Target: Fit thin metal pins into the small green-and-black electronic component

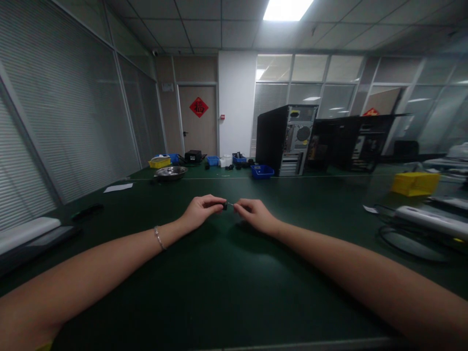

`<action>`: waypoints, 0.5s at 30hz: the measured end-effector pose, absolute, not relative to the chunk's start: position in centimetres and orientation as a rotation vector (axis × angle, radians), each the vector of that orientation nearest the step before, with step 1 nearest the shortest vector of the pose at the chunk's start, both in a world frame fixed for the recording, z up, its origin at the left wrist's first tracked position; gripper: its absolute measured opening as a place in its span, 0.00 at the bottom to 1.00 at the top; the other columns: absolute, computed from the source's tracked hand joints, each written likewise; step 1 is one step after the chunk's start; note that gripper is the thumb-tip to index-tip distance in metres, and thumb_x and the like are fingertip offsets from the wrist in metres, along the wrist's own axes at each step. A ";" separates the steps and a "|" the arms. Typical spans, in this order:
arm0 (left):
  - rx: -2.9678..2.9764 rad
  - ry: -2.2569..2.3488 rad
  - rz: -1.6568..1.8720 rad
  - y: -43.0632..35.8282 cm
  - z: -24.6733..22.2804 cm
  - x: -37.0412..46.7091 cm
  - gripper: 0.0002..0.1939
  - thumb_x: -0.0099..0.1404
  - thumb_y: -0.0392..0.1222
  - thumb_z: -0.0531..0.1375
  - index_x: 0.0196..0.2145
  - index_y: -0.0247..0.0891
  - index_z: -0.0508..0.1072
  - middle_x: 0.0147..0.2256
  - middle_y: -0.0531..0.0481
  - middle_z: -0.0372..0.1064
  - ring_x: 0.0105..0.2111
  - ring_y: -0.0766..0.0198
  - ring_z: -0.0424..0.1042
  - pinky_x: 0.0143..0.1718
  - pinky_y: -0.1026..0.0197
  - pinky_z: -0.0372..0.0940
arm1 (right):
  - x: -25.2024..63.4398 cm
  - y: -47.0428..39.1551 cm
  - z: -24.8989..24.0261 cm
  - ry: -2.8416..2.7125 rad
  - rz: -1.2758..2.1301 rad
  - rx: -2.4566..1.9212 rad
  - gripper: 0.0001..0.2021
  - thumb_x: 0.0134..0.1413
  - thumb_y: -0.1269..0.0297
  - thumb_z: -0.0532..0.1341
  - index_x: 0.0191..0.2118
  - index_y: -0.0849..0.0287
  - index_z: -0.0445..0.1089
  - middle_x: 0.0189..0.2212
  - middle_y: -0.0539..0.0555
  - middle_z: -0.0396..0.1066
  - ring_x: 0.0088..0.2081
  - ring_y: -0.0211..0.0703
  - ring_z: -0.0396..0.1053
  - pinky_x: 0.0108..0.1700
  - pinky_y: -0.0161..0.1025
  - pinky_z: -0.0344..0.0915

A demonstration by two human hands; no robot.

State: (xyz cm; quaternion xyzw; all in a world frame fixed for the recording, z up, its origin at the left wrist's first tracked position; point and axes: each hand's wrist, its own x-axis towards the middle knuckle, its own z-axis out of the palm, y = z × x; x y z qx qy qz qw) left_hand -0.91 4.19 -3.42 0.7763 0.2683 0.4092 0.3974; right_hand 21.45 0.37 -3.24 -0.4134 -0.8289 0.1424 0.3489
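Between thumb and fingers, my left hand point(200, 211) pinches a small black block-like piece point(224, 206), too small to name. A bracelet circles that wrist. Facing it from the right, my right hand point(256, 213) is closed in a pinch on a thin light-coloured pin-like piece point(230, 204). Its tip points at the black piece; whether the two touch I cannot tell. Both hands are held over the middle of the dark green table point(226, 292).
At the back stand a black computer tower point(274, 139), a blue tray point(262, 171), a metal bowl point(170, 173) and several small black parts point(239, 165). A yellow bin point(416, 184) and a cable point(391, 246) lie right. White paper point(118, 187) lies left.
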 end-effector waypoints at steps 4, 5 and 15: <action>2.110 0.649 0.790 4.2 -3.4 -1.0 0.12 0.64 0.41 0.58 0.42 0.37 0.76 0.39 0.46 0.73 0.38 0.59 0.71 0.42 0.56 0.66 | 21.3 0.3 -3.2 -2.141 0.368 -1.080 0.16 0.63 0.57 0.51 0.35 0.62 0.72 0.26 0.50 0.68 0.29 0.37 0.64 0.32 0.34 0.57; 2.171 0.633 0.741 4.1 -3.4 -1.0 0.11 0.64 0.41 0.58 0.42 0.37 0.76 0.39 0.47 0.73 0.40 0.59 0.71 0.44 0.56 0.65 | 21.3 0.4 -3.2 -2.146 0.371 -1.073 0.16 0.63 0.57 0.51 0.35 0.62 0.72 0.26 0.50 0.68 0.29 0.37 0.64 0.32 0.34 0.57; 2.594 0.620 0.710 3.4 -3.3 -0.7 0.13 0.68 0.41 0.52 0.39 0.38 0.76 0.42 0.45 0.67 0.43 0.58 0.66 0.47 0.57 0.61 | 20.9 0.5 -3.3 -2.191 0.439 -1.008 0.16 0.62 0.57 0.52 0.33 0.62 0.71 0.26 0.50 0.68 0.29 0.38 0.64 0.32 0.34 0.58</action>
